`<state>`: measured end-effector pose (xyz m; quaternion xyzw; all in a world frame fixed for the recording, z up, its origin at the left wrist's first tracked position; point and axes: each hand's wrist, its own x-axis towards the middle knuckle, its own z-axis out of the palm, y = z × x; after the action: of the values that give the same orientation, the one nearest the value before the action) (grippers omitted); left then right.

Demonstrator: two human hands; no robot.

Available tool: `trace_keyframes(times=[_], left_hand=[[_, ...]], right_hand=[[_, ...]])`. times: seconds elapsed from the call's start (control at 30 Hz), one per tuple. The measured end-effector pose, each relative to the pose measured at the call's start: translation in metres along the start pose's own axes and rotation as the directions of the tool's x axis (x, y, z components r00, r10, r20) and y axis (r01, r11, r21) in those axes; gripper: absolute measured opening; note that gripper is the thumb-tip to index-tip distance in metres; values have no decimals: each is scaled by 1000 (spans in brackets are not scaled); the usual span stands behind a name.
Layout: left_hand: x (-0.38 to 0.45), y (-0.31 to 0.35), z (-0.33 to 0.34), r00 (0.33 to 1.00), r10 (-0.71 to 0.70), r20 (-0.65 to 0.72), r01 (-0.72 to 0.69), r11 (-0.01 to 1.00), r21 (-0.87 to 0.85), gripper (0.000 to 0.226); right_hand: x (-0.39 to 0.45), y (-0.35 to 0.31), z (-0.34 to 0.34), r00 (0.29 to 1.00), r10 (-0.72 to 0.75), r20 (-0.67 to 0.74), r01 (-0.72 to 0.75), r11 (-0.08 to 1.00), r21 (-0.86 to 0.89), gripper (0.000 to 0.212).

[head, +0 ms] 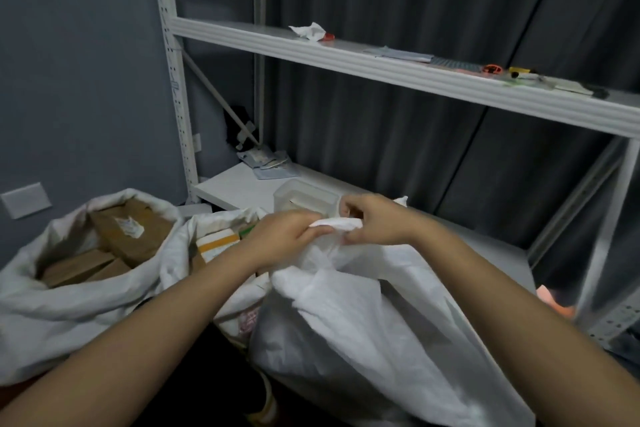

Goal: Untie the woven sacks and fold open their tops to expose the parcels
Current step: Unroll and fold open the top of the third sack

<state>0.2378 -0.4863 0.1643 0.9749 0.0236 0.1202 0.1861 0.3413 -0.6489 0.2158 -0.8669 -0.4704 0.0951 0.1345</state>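
Observation:
A white woven sack (374,340) stands in front of me, its top gathered into a knot (337,224). My left hand (280,239) pinches the knot from the left and my right hand (377,222) grips it from the right. The sack's contents are hidden. At the left an open white sack (69,308) has its top folded down, showing brown cardboard parcels (104,253). Between the two a second open sack (194,239) shows a white and orange box (216,243).
A white metal rack (381,69) stands behind the sacks, against a dark curtain. Its upper shelf carries crumpled paper (310,32), tools and small items. On the lower shelf (239,187) sit a clear plastic tub (304,199) and some packets (266,163).

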Motion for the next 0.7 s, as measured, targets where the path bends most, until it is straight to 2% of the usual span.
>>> trace_keyframes(times=[0.03,0.07,0.1,0.17,0.2,0.23,0.27,0.33,0.37,0.43,0.5,0.57,0.63,0.7], left_hand=[[-1,-3,-4,998,-34,53,39,994,-103,41],[-2,-3,-5,997,-51,58,57,992,-110,39],[-4,0,-5,998,-55,22,56,998,-41,37],[-7,17,1,993,-40,-115,49,996,75,34],[-7,24,5,986,-31,-163,40,998,53,31],[-7,27,5,984,-42,-176,34,998,-44,29],[-6,25,2,984,-125,-128,97,973,-207,30],[-1,13,-10,959,-278,49,261,807,-530,36],[2,9,-13,945,-313,100,313,768,-558,38],[3,13,-6,923,-373,91,376,833,-406,45],[-1,27,3,935,-354,-25,340,914,-221,52],[-7,26,3,961,-267,-64,253,951,-177,54],[-12,12,-8,968,-244,-55,235,961,-145,56],[-15,4,-14,960,-259,-102,262,965,13,52]], right_hand=[[-1,0,1,1000,0,-31,-4,990,-142,18],[-1,-1,5,997,18,-72,-37,963,-267,14],[-2,-5,12,994,49,-97,-76,950,-303,14],[2,-11,23,993,107,-41,-111,989,-100,19],[5,-12,24,993,119,-5,-119,993,22,20],[6,-11,20,996,91,6,-92,994,63,22],[6,-7,13,999,45,0,-45,999,31,25],[5,0,5,1000,-7,-25,2,985,-175,25],[5,3,8,999,-8,-39,-2,968,-250,25],[8,0,21,999,-2,-45,-10,963,-268,29],[14,-8,27,1000,9,-9,-10,997,-77,17],[13,-11,15,999,28,18,-29,998,63,22],[11,-4,6,999,4,37,-2,1000,-30,25],[10,-1,9,997,63,38,-57,987,-151,25]])
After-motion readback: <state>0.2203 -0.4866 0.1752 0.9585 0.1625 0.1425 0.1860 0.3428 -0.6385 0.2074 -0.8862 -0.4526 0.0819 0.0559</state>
